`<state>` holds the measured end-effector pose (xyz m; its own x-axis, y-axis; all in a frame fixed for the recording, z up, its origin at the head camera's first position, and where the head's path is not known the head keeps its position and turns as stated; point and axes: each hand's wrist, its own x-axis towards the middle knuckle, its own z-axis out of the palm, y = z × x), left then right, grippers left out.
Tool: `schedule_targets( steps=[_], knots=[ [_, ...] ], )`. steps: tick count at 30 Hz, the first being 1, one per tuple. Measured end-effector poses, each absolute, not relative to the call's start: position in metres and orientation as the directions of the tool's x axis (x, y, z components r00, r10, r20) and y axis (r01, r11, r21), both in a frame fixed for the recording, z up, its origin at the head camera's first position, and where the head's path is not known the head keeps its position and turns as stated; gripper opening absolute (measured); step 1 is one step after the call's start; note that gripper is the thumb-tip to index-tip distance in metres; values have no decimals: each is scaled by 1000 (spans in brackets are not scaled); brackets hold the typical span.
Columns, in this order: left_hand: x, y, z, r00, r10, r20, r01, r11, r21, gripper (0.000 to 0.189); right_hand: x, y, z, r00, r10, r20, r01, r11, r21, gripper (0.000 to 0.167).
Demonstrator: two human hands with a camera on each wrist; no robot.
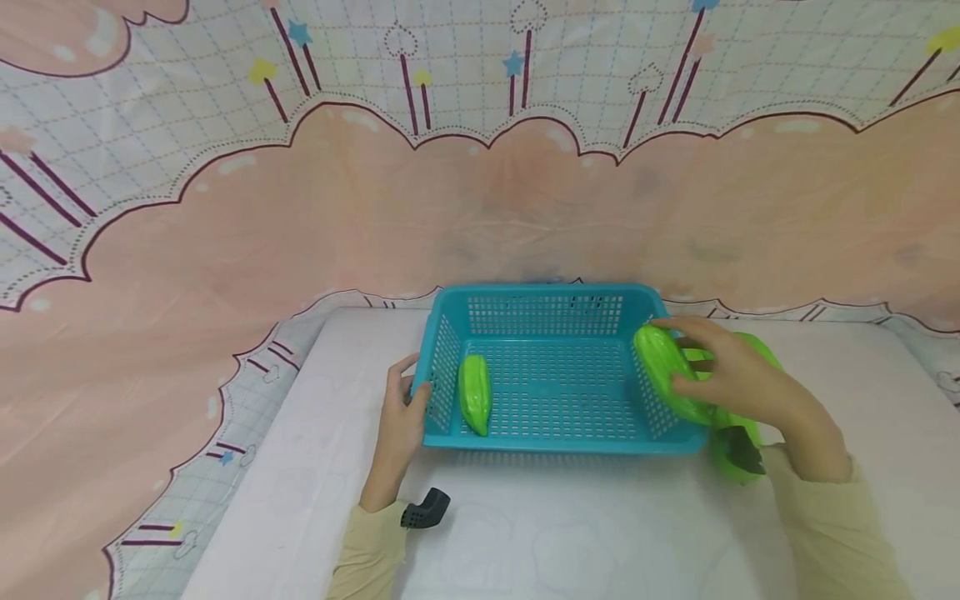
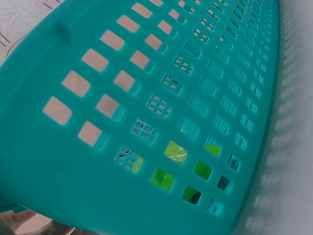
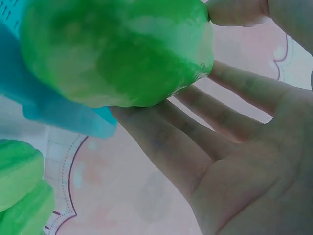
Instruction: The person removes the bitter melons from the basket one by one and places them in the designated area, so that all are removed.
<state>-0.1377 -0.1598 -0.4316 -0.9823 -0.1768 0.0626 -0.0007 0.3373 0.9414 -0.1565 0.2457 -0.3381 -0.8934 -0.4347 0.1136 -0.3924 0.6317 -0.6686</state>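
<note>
My left hand grips the left rim of a turquoise perforated plastic basket, thumb over the edge and fingers outside. The left wrist view is filled by the basket's holed side wall, with bits of green showing through. Over the basket's right rim, my right hand holds a glossy bright green ridged fruit between thumb and fingertips. Seen from the right wrist, the held fruit overlaps the basket's edge. Another green fruit lies lengthwise inside the basket, near its left wall.
More green fruits sit on the white table just right of the basket, partly hidden by my right hand and forearm. A black device is at my left wrist. Behind the table hangs a cartoon-patterned cloth.
</note>
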Motion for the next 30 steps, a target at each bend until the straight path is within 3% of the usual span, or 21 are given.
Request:
schedule_targets(
  steps=[30],
  knots=[
    [-138,-159,-431,-982,-182,51,-13,335,942,48,-152,285,-347,-921,-370,125,-351,645,-678,67]
  ],
)
